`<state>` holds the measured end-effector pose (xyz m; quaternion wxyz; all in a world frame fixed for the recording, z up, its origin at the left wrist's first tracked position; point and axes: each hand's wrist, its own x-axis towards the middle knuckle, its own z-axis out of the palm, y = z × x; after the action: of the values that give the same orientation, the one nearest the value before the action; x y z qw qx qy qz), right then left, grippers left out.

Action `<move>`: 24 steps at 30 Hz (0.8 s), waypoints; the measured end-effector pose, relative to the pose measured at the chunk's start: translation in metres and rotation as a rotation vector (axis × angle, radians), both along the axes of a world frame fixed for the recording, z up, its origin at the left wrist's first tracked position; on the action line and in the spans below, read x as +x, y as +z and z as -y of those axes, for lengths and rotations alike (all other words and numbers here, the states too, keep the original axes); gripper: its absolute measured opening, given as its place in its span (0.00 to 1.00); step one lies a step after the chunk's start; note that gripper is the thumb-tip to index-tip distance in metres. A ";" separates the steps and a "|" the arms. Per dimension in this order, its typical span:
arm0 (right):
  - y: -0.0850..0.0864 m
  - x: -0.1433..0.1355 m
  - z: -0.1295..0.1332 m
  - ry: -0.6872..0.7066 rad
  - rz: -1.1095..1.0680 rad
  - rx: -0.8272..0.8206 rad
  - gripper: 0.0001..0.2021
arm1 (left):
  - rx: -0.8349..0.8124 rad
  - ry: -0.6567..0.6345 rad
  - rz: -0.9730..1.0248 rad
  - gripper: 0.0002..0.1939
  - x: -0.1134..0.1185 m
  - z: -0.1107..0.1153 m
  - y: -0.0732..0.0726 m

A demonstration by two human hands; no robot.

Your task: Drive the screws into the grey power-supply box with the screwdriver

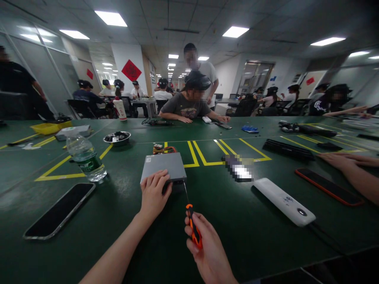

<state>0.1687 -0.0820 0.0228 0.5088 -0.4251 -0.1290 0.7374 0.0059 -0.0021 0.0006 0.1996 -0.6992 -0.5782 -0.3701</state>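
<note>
A grey metal computer power supply (pixel 166 161) lies on the green table, a bundle of coloured wires (pixel 164 149) showing behind it. My left hand (pixel 155 191) grips its near edge, fingers across the top and thumb at the front side. In my right hand (pixel 204 240) is a screwdriver (pixel 194 227) with an orange and black handle. Its thin shaft points away from me, the tip at the right corner of the power supply's near side. Whether the tip sits in a screw is too small to tell.
Left are a phone (pixel 60 211), a water bottle (pixel 87 159) and a metal bowl (pixel 117 137) of small parts. On the right lie a lit phone (pixel 238 169), a white power bank (pixel 284 201) and an orange-edged phone (pixel 328 185), near another person's hands (pixel 346 163). A person (pixel 189 104) sits opposite.
</note>
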 end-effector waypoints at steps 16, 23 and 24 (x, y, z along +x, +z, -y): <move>-0.011 0.005 -0.004 0.020 0.011 -0.031 0.22 | 0.003 -0.003 -0.006 0.09 0.000 0.001 0.001; -0.003 0.004 -0.004 0.007 0.032 0.003 0.20 | 0.009 0.003 -0.013 0.09 0.000 0.000 0.001; -0.001 0.004 -0.003 0.003 0.057 0.031 0.20 | 0.009 0.001 -0.013 0.09 0.000 0.000 0.000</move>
<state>0.1726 -0.0785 0.0220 0.5101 -0.4381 -0.1555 0.7237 0.0054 -0.0017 0.0011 0.2069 -0.7004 -0.5756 -0.3679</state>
